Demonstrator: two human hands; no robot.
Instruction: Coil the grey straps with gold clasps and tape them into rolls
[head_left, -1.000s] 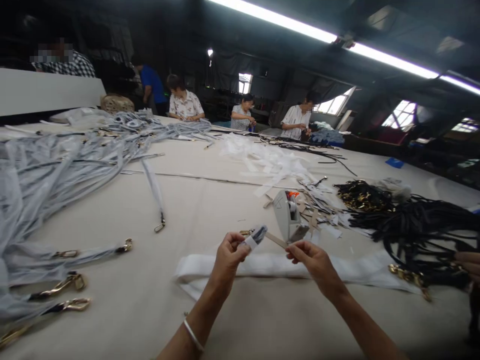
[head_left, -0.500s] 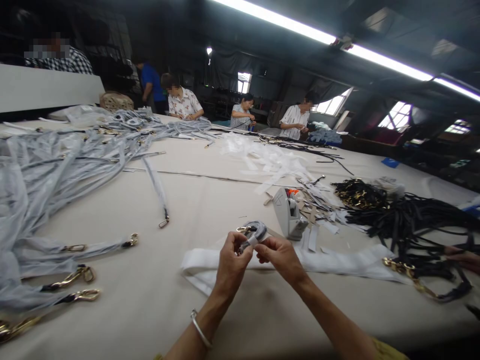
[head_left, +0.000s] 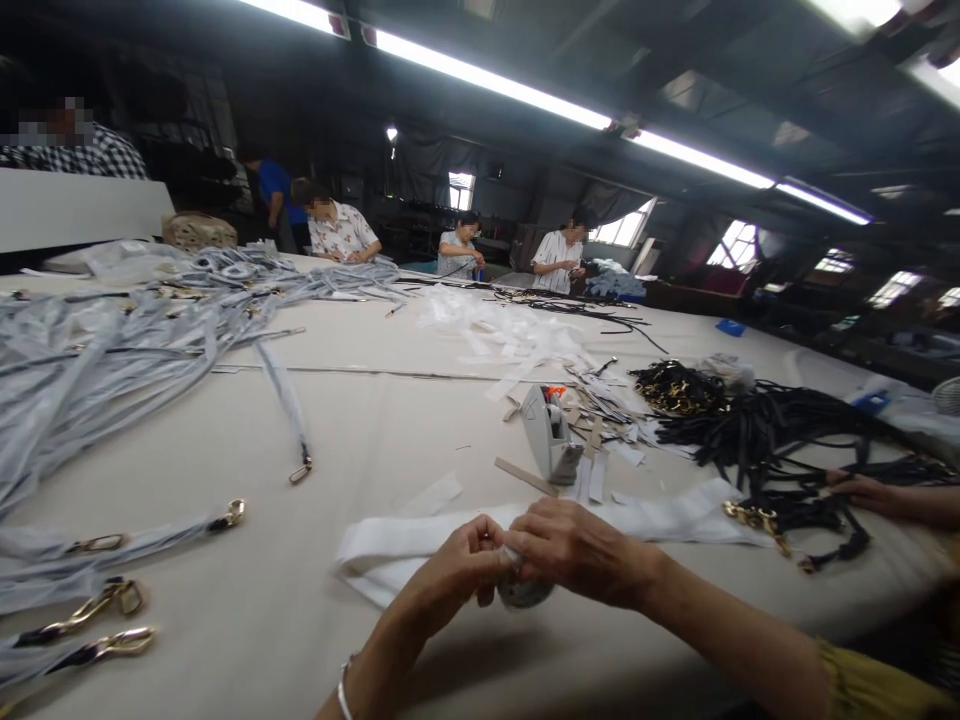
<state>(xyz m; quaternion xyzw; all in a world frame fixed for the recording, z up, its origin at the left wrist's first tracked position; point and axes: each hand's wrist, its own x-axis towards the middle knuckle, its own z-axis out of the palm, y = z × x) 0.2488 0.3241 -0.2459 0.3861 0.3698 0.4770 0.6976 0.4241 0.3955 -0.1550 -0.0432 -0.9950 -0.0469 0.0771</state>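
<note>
Holding a coiled strap (head_left: 526, 596) between left hand (head_left: 459, 566) and right hand (head_left: 576, 550), with fingers of both pinched together on it, above the table (head_left: 292, 580). Partly hidden behind these fingers. Near a long white band (head_left: 675, 512), lying just beyond, and a tape dispenser (head_left: 538, 440), standing upright beside a brown cardboard strip (head_left: 523, 474). Well apart from black straps (head_left: 780, 425), heaped at the right.

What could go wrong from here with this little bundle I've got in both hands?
The bundle might slip or loosen if the left hand or right hand eases its grip. The gold clasps at the white strip's right end could snag it if it's pulled. The tape dispenser, just beyond your hands, might get bumped.
</note>
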